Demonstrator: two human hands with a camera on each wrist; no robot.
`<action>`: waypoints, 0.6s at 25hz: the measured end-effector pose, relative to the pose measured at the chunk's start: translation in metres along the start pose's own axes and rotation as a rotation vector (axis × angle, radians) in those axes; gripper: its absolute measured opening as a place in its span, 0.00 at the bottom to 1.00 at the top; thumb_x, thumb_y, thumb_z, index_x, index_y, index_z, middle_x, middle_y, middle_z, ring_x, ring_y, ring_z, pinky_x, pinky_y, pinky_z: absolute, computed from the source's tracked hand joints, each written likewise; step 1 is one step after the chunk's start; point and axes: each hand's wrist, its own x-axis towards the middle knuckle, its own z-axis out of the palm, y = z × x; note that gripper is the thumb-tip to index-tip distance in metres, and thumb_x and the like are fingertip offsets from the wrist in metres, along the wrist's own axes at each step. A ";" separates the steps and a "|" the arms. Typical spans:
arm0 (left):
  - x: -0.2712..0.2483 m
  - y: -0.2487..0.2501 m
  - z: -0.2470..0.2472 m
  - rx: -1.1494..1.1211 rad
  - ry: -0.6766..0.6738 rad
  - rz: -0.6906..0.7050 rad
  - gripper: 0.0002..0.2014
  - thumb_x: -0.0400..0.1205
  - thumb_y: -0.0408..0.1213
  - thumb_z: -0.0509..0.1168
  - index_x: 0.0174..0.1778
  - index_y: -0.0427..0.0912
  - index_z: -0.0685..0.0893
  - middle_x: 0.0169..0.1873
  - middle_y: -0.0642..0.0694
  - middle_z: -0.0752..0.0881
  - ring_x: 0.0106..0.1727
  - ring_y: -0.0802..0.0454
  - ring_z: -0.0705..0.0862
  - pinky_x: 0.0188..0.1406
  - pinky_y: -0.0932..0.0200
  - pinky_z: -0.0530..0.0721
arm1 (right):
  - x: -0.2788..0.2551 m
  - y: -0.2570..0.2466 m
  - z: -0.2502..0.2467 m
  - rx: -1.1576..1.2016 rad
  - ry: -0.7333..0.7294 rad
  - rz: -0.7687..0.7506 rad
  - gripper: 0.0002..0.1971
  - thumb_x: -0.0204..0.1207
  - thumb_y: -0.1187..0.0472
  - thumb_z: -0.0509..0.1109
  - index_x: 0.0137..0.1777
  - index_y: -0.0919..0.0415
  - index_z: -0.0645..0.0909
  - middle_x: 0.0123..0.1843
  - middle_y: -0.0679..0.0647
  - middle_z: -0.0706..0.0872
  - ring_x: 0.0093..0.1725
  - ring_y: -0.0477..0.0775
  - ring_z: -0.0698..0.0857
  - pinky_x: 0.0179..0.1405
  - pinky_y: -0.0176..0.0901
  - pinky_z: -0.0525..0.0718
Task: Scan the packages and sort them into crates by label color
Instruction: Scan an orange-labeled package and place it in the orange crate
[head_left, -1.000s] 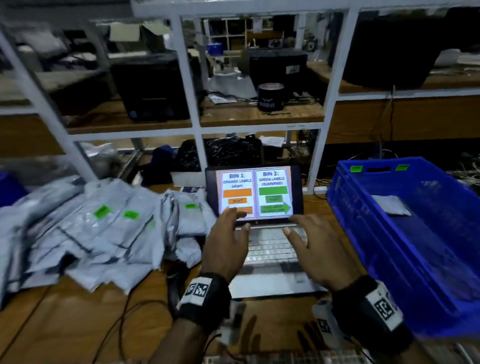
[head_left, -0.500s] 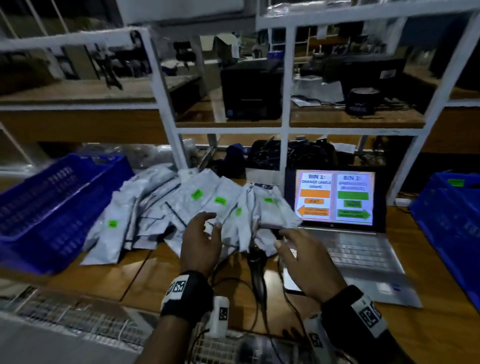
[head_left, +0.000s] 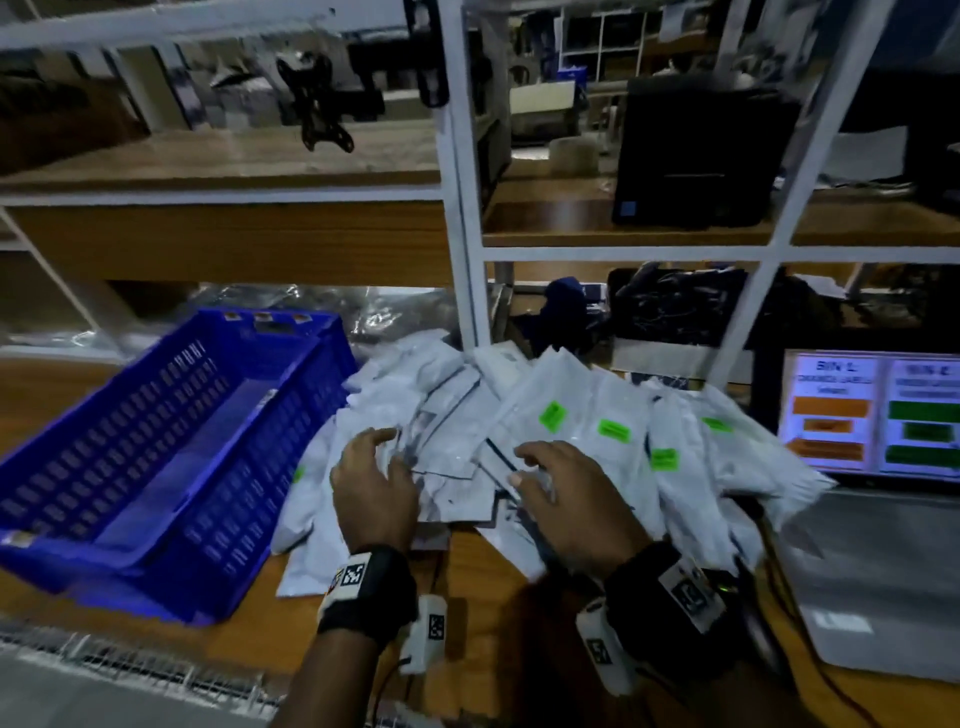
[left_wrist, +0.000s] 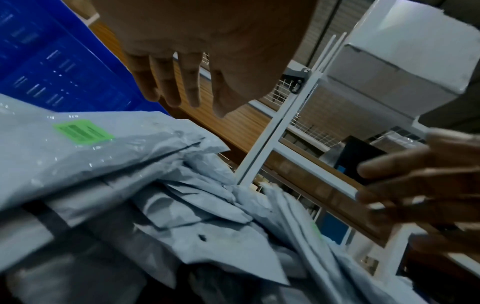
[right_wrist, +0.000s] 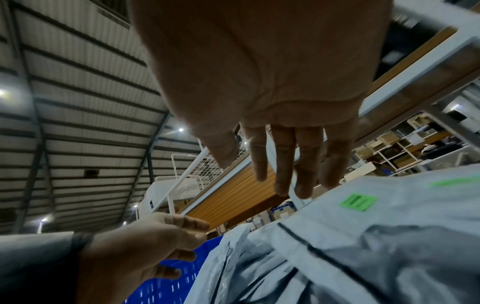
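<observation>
A heap of grey plastic mailer packages (head_left: 545, 447) lies on the wooden table, several with green labels (head_left: 552, 415). My left hand (head_left: 376, 467) hovers over the heap's left part, fingers straight and spread (left_wrist: 168, 90), holding nothing. My right hand (head_left: 540, 473) hovers over the heap's middle, fingers extended (right_wrist: 285, 174) just above a package with a green label (right_wrist: 358, 202). A blue crate (head_left: 156, 441) stands empty to the left of the heap. The laptop screen (head_left: 872, 410) at the right shows an orange column and a green column.
A white metal shelf frame (head_left: 462, 208) rises behind the heap, with a black box (head_left: 691, 150) on its wooden shelf. Black cables (head_left: 779, 613) and a dark device lie beside the laptop near my right wrist. The table's front edge (head_left: 130, 670) is close.
The view has swung left from the laptop to the heap. Both hands moved from over the keyboard to above the packages; the left blue crate has come into view.
</observation>
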 end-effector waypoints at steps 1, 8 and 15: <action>0.011 -0.009 -0.001 -0.018 -0.048 -0.008 0.11 0.83 0.29 0.70 0.60 0.43 0.89 0.57 0.43 0.91 0.60 0.40 0.87 0.64 0.44 0.85 | 0.015 -0.009 0.015 -0.025 -0.024 -0.030 0.21 0.90 0.44 0.60 0.77 0.52 0.79 0.72 0.49 0.82 0.72 0.52 0.78 0.71 0.45 0.76; 0.027 -0.037 0.043 0.065 -0.531 0.210 0.21 0.80 0.30 0.75 0.71 0.43 0.86 0.68 0.44 0.87 0.69 0.46 0.84 0.69 0.65 0.73 | 0.067 -0.007 0.065 -0.605 -0.199 -0.072 0.24 0.83 0.56 0.66 0.79 0.45 0.75 0.84 0.50 0.70 0.70 0.62 0.71 0.63 0.56 0.74; 0.041 -0.042 0.086 0.289 -0.759 0.348 0.41 0.74 0.42 0.83 0.84 0.46 0.76 0.87 0.43 0.71 0.87 0.45 0.70 0.85 0.57 0.62 | 0.068 0.024 0.055 -0.530 -0.052 0.053 0.28 0.82 0.46 0.48 0.72 0.54 0.81 0.68 0.52 0.83 0.62 0.61 0.77 0.59 0.60 0.81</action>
